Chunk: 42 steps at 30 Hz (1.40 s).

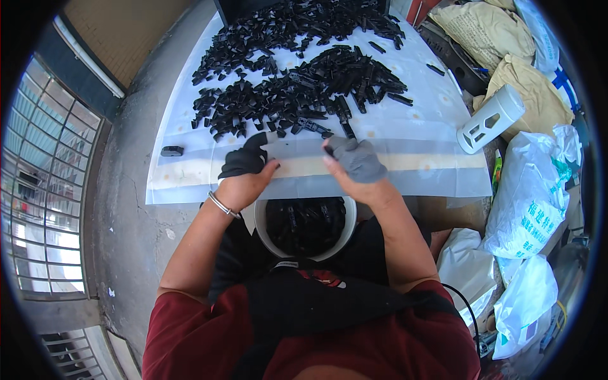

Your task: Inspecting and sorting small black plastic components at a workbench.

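My left hand (246,166), in a black glove with bare thumb, is over the near part of a cloth-covered table. Its index finger reaches to the near edge of a pile of small black plastic parts (240,104), with the thumb spread apart from it. My right hand (358,161), in a grey glove, is closed with a small black plastic part (328,151) between thumb and fingers; most of that part is hidden. Longer black parts (310,125) lie just beyond both hands. Below the table edge, a white bucket (261,235) between my legs holds many black parts.
A single black piece (171,151) lies at the table's left. A white cylinder with cut-outs (491,119) stands tilted at the right edge. Stuffed sacks (529,196) crowd the right side. A barred window (50,183) is at the left.
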### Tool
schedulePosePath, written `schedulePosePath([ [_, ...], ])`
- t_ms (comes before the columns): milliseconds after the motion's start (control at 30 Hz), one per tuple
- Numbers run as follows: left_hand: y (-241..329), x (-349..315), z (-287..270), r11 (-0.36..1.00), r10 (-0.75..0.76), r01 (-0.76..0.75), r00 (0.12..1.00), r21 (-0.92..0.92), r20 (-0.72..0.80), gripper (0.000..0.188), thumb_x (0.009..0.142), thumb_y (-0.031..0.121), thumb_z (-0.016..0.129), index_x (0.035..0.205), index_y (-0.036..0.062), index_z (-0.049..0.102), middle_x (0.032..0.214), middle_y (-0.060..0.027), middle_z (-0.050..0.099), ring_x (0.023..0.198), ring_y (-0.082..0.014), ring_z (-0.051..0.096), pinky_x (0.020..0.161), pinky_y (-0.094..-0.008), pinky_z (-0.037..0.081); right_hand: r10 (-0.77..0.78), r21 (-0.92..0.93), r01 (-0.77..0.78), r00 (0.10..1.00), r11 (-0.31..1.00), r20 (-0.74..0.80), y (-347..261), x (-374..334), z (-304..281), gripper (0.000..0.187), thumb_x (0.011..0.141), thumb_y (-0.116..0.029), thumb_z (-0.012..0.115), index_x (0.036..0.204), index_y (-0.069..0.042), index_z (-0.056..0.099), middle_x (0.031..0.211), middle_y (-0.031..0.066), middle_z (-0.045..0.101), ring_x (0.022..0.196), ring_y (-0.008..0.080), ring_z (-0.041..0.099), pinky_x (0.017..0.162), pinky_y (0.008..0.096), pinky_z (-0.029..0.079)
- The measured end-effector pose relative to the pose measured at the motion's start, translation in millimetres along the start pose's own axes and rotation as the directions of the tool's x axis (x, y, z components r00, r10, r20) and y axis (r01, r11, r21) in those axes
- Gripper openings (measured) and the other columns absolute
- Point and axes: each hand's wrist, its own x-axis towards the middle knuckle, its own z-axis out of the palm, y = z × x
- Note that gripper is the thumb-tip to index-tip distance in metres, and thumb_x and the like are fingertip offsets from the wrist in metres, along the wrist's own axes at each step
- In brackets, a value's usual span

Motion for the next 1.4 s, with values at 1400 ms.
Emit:
schedulePosePath([
  [1400,23,-13,-5,0.886,0.176,-0.288,0.934,0.364,0.31,0.03,0.088,0.027,0.042,0.079,0.0044,0.06,0.071,-0.0174,0.059,0.065,-0.0338,0.057,0.058,-0.0412,0.045,0.095,-0.168,-0.075,0.989,0.983,0.113,-23,-14,5,0.027,0.072,-0.019,0.058,0.096,-0.009,0.06,0.09,0.0103,0.06,0.084,0.0284,0.057,0.073,0.0388,0.044],
])
